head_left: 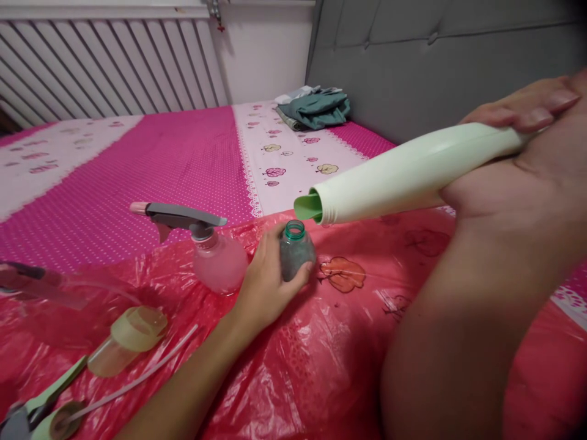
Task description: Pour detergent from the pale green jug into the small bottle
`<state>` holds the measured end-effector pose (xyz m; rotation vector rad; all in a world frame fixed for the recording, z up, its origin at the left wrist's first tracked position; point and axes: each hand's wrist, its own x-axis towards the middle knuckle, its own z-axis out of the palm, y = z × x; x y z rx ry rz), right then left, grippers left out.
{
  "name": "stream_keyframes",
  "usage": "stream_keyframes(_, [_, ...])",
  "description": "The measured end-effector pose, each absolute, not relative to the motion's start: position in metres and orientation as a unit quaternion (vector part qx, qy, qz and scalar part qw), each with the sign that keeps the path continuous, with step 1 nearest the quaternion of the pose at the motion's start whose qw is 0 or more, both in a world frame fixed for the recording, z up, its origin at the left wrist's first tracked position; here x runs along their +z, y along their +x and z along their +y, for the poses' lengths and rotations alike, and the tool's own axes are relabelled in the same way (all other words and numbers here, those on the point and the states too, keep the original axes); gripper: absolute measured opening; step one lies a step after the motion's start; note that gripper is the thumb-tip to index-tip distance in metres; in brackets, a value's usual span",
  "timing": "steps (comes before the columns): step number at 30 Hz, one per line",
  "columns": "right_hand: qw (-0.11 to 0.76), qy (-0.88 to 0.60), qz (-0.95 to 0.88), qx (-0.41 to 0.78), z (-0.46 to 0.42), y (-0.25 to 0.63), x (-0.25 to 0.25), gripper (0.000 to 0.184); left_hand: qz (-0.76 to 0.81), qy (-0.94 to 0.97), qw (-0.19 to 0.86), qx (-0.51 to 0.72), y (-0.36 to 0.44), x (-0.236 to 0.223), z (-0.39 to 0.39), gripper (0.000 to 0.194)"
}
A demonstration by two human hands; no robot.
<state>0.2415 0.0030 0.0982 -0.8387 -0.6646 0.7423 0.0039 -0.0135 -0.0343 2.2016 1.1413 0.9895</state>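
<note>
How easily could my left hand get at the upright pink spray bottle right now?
Probably yes: the spray bottle stands just beside your left hand, with nothing visible between them. However, that hand holds the small open bottle, so it would likely need to let go first.

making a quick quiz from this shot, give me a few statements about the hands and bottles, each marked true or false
1. The left hand holds the small bottle. True.
2. A spray head is fitted on the small bottle. False: its green-rimmed mouth is open.
3. The right hand holds the pale bottle. True.
4. The pale bottle stands upright. False: it is tipped over, mouth toward the left.
5. The pink spray bottle is left of the small bottle in the picture. True.
</note>
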Motion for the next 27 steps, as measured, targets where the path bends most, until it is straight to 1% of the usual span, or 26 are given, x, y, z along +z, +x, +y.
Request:
stream_keyframes(4, [0.795,-0.399,-0.312,0.332,-0.002,0.241,0.101,0.079,0.417,0.802,0.232,0.360,0.004,-0.034,-0.014,0.061])
stream_keyframes(7, [0.803,-0.404,-0.298,0.322,-0.008,0.238,0.109,0.066,0.415,0.801,0.232,0.364,0.003,-0.035,-0.013,0.061])
stream_keyframes(10, [0.812,-0.404,-0.281,0.315,-0.015,0.235,0.116,0.048,0.414,0.800,0.236,0.364,0.003,-0.035,-0.013,0.061])
stream_keyframes(11, [0.813,-0.404,-0.278,0.314,-0.016,0.235,0.117,0.045,0.414,0.800,0.238,0.364,0.003,-0.036,-0.013,0.062])
stream_keyframes(14, [0.811,-0.410,-0.278,0.311,-0.017,0.235,0.116,0.046,0.413,0.800,0.240,0.362,0.004,-0.035,-0.013,0.063])
stream_keyframes(18, [0.799,-0.423,-0.292,0.312,-0.013,0.239,0.108,0.064,0.416,0.799,0.240,0.361,0.003,-0.035,-0.013,0.061])
stream_keyframes(21, [0.796,-0.426,-0.298,0.311,-0.011,0.241,0.105,0.068,0.417,0.799,0.238,0.362,0.003,-0.036,-0.013,0.063])
stream_keyframes(24, [0.801,-0.416,-0.298,0.311,-0.013,0.239,0.109,0.063,0.415,0.801,0.236,0.361,0.003,-0.036,-0.013,0.063])
stream_keyframes(27, [0.811,-0.388,-0.302,0.317,-0.017,0.234,0.115,0.050,0.416,0.800,0.238,0.360,0.003,-0.037,-0.013,0.063])
